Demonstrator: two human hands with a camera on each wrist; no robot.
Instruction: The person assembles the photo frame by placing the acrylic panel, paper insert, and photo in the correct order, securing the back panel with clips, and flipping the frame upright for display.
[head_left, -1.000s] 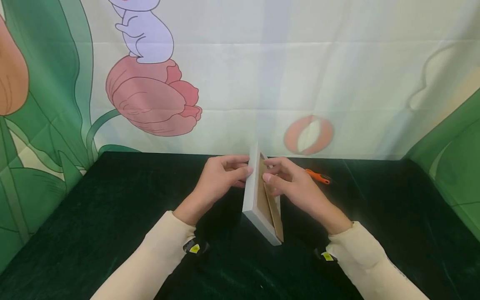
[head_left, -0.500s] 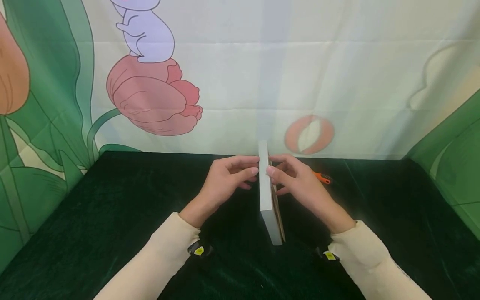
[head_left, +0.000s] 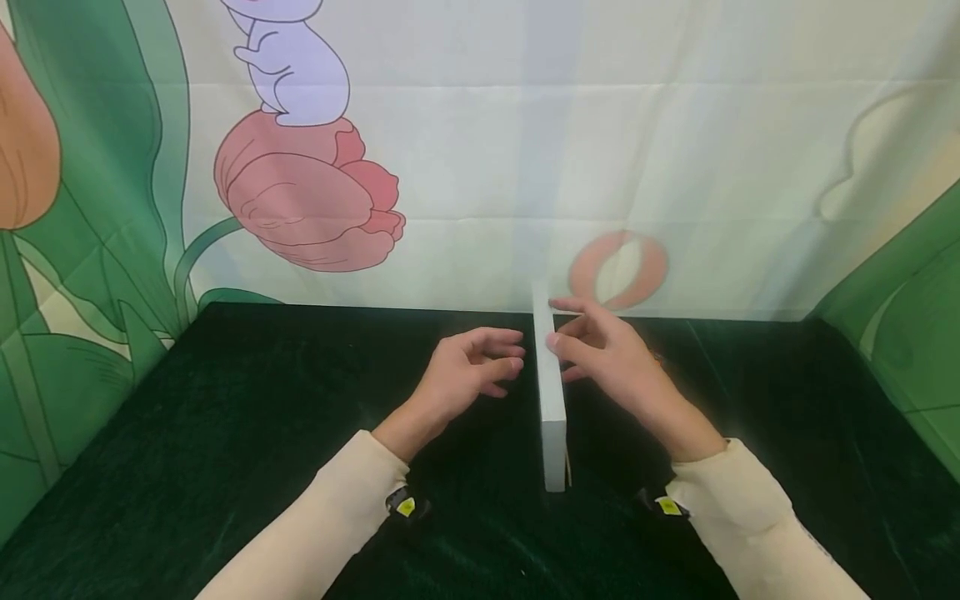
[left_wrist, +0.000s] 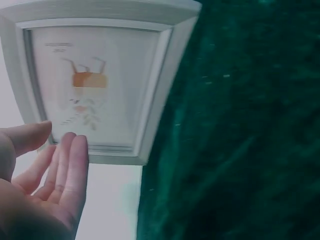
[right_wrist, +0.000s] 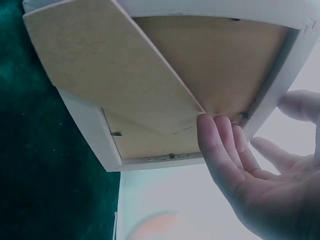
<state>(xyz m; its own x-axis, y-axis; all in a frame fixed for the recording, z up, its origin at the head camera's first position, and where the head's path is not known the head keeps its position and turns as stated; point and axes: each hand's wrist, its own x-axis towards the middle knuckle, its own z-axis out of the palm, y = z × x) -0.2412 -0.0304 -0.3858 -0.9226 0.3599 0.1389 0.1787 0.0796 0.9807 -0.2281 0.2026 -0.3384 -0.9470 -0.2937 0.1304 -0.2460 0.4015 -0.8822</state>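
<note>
A white picture frame [head_left: 551, 383] stands upright on edge on the dark green cloth, its narrow side towards the head camera. Behind its glass, in the left wrist view, a print [left_wrist: 90, 80] with an orange figure shows. Fingers spread and relaxed, my left hand [head_left: 476, 367] is beside the frame's left side, apart from it in the head view. My right hand [head_left: 603, 350] holds the frame from the right: thumb at its upper edge, other fingertips against the back. A brown stand flap [right_wrist: 110, 65] tilts out slightly from the backing [right_wrist: 215, 55].
Dark green velvety cloth [head_left: 315, 417] covers the table. A printed curtain [head_left: 465, 167] with flowers hangs along the far edge, and green fabric [head_left: 900, 333] borders the right side.
The frame has turned until its narrow side faces me and has shifted right. My left hand has come away from it. My right hand has moved right and now covers the orange-handled thing.
</note>
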